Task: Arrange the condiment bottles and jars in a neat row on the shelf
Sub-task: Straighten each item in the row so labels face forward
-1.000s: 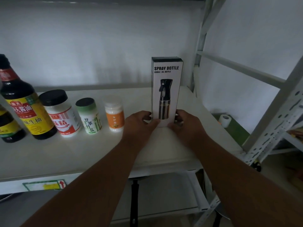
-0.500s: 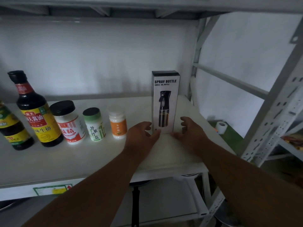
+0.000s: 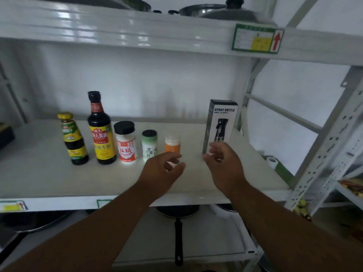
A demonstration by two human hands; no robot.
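Head camera view of a white metal shelf (image 3: 49, 183) holding a row of condiments. Both hands hover above the shelf, fingers loosely spread and holding nothing. The right hand (image 3: 224, 165) is nearest the tall black-and-white cardboard box printed "SPRAY BOTTLE" (image 3: 221, 124), which stands at the hand's twelve o'clock, just beyond its fingertips; whether they touch it cannot be told. The box stands upright, long axis vertical, printed face toward the camera and turned slightly left. It sits at the right end, a wide gap at its nine o'clock. The left hand (image 3: 163, 173) hovers in front of that gap, the small orange-labelled jar with a white lid (image 3: 172, 144) at its twelve o'clock and the green-capped white jar (image 3: 149, 144) at its eleven. Closing the gap likely means sliding the box leftward.
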